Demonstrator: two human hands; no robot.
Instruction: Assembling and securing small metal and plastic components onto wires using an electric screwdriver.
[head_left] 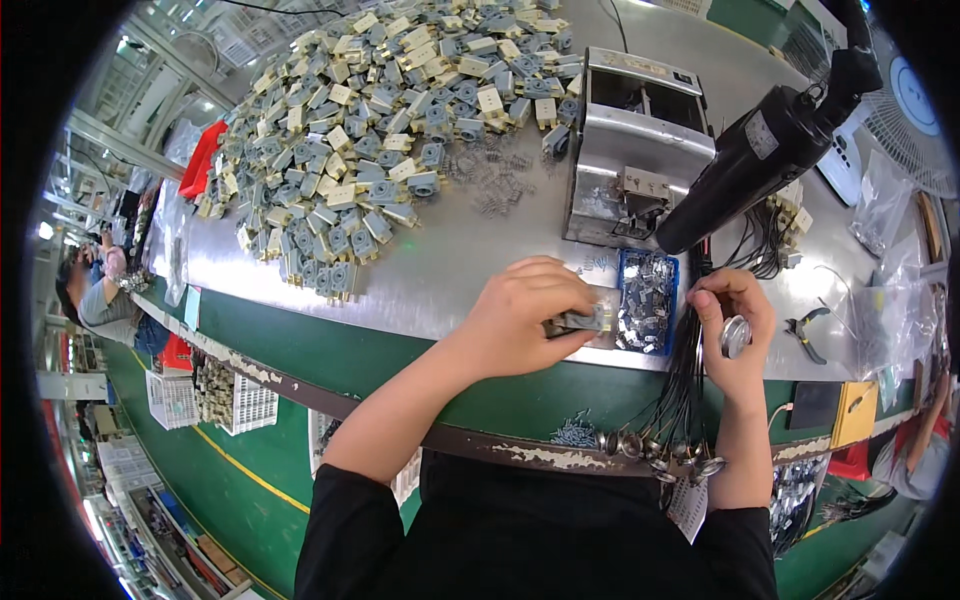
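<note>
My left hand [525, 318] is closed round a small grey-and-cream component [580, 320], its metal end facing right; my fingers partly cover it. Just right of that stands a blue tray [674, 300] full of small metal pieces. My right hand [748, 300] is bent beside the tray, with a round metal disc-shaped part [735, 337] held against the palm. Its thumb and forefinger come close together at the top of a bundle of black wires [684, 350]; I cannot make out whether they pinch one. Round metal ends [630, 444] hang from the bundle at the table edge.
A big heap of grey-and-cream components [380, 130] covers the back left, with loose springs [495, 175] beside it. A metal machine [640, 140] and a black cylinder [750, 145] stand behind the tray. Pliers [808, 335] lie right; small screws [575, 430] sit near the front edge.
</note>
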